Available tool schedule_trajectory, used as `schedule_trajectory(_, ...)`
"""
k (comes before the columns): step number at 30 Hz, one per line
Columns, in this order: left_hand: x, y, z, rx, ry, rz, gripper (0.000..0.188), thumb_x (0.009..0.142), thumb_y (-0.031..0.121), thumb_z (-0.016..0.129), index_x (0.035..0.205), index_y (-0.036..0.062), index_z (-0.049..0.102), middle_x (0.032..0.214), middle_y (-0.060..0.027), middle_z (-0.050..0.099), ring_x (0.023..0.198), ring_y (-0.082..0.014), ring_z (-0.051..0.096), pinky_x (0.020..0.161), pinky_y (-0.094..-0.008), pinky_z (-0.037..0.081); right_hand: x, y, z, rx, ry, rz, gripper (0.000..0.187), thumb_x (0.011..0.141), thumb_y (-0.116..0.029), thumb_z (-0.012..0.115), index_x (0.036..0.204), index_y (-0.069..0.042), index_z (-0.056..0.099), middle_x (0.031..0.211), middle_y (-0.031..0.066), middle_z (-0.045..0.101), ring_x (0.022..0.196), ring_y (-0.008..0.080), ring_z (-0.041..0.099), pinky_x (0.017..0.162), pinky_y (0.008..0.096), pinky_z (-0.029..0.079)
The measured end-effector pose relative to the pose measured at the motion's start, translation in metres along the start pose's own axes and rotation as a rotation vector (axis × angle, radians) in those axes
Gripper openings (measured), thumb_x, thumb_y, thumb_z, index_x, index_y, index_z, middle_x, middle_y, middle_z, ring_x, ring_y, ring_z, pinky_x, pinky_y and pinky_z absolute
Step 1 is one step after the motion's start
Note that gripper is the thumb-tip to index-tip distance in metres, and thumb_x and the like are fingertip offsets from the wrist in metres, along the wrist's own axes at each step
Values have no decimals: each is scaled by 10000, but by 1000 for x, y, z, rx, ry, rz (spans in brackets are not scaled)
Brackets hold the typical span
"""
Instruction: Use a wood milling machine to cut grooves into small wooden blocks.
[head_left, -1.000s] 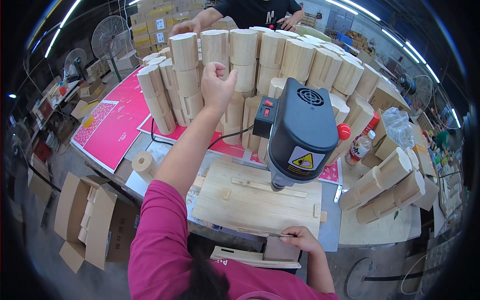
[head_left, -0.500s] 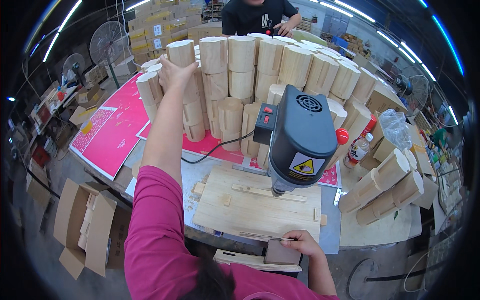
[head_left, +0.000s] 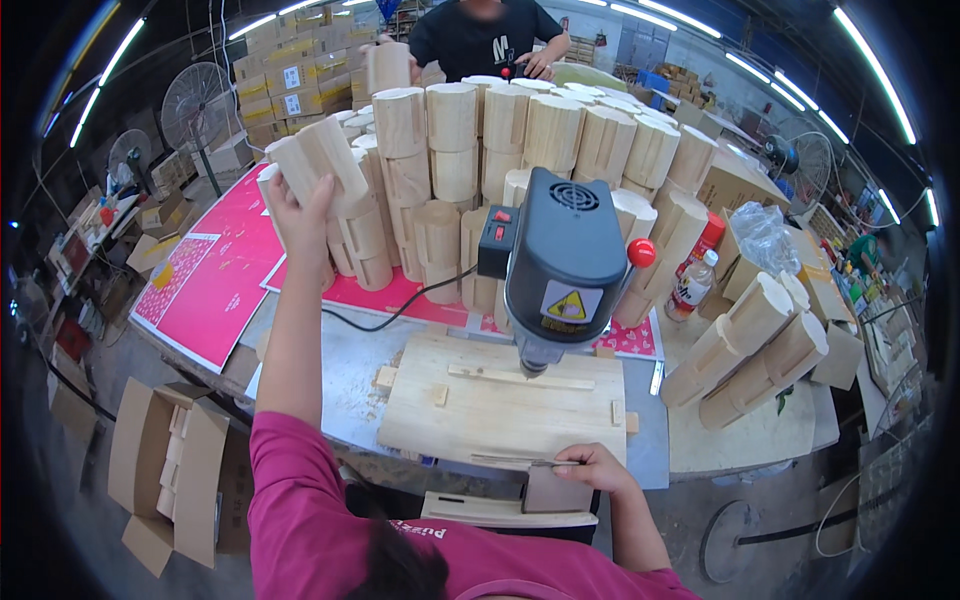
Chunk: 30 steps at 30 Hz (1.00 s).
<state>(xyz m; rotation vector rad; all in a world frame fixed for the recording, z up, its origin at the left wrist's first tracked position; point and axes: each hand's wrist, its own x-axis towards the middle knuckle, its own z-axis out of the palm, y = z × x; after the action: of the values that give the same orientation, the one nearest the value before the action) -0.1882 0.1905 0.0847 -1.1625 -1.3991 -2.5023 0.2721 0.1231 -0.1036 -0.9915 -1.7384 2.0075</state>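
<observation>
While your left hand [head_left: 301, 217] curls around a pale wooden block [head_left: 322, 165], the piece leans leftward at the left end of the stacked wooden columns [head_left: 401, 125]; whether it touches them cannot be told. Your right hand [head_left: 598, 468], its fingers drawn narrow, pinches the upper edge of a brown panel [head_left: 556, 493] just beside the near edge of a flat wooden board [head_left: 500, 405]; any thin item between those fingertips is too small to make out. Above the board hangs a dark drill head [head_left: 565, 245], with a red knob [head_left: 641, 253] at its right. Beyond the columns, a black-clad co-worker [head_left: 478, 45] holds up a blurred wooden piece [head_left: 388, 67]. On your right, a bottle [head_left: 692, 285] stands near more columns [head_left: 748, 340].
</observation>
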Motion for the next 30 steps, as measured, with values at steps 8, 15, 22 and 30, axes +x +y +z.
schedule_trajectory(8,-119,92,-78,-37,-800,-506,649,653,108,714,1239,-1,457,1122,-88,567,1015,-173,548,861,-293,439,-38,-51,17,-228,34,-402,221,669,-52,743,873,-18,667,800,53,631,761,147,570,709,264,439)
schedule_trajectory(15,-160,92,-76,180,-1271,-880,585,628,115,736,1161,-25,541,1055,-81,597,925,-127,565,818,-280,459,-28,-60,-6,-529,339,-489,278,618,-1,735,888,-14,669,832,56,597,807,180,558,722,281,437)
schedule_trajectory(22,-173,58,-46,498,-1514,-937,544,637,165,745,1137,17,591,915,-52,649,767,-96,592,605,-247,496,-9,-43,-14,-379,334,-376,266,634,1,727,892,-31,675,834,24,574,808,131,517,707,244,398)
schedule_trajectory(30,-192,12,-45,323,-1569,-918,433,726,235,716,1096,39,609,899,-56,653,733,-93,585,613,-219,471,-6,-43,-13,-392,329,-335,265,645,-4,731,903,-36,677,839,2,548,801,109,508,702,236,398)
